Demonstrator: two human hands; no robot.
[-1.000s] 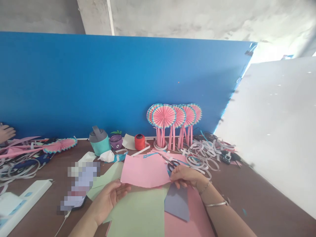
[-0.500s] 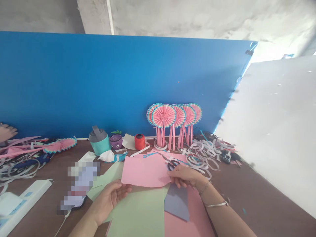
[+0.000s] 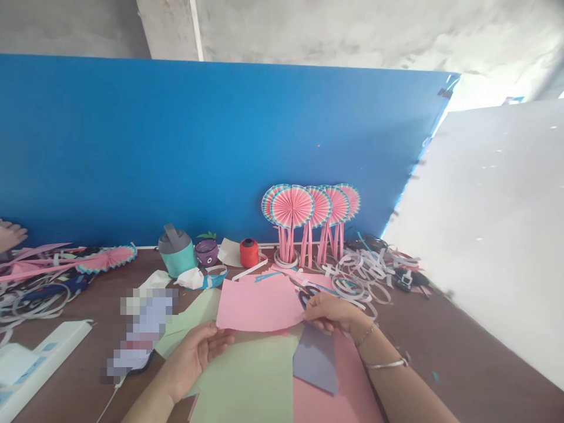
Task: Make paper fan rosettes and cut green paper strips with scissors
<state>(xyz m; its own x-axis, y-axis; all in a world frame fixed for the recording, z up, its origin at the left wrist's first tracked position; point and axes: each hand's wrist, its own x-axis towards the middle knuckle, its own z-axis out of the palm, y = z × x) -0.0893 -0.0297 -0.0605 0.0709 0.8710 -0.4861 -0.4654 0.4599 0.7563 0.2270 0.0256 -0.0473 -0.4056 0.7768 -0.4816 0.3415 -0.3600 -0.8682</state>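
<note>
A pink paper sheet [image 3: 259,304] is held just above the table between both hands. My left hand [image 3: 196,352] pinches its near left corner, fingers curled. My right hand [image 3: 332,314] grips its right edge, fingers closed; bracelets show on that wrist. Under the sheet lie a pale green paper [image 3: 251,376], a grey-purple paper piece [image 3: 315,364] and another pink sheet [image 3: 348,388]. Scissors [image 3: 304,289] with dark handles lie just beyond my right hand.
Pink pleated paper fans [image 3: 308,223] stand against the blue board [image 3: 198,147]. A teal jug [image 3: 177,251], purple pot [image 3: 207,251], red thread spool [image 3: 249,252], curled paper strips [image 3: 365,273], a white box [image 3: 39,358]. Another person's hand [image 3: 9,235] at far left.
The pink sheet has shifted very slightly and my right hand's fingers have adjusted a little on its edge. Otherwise nothing has moved.
</note>
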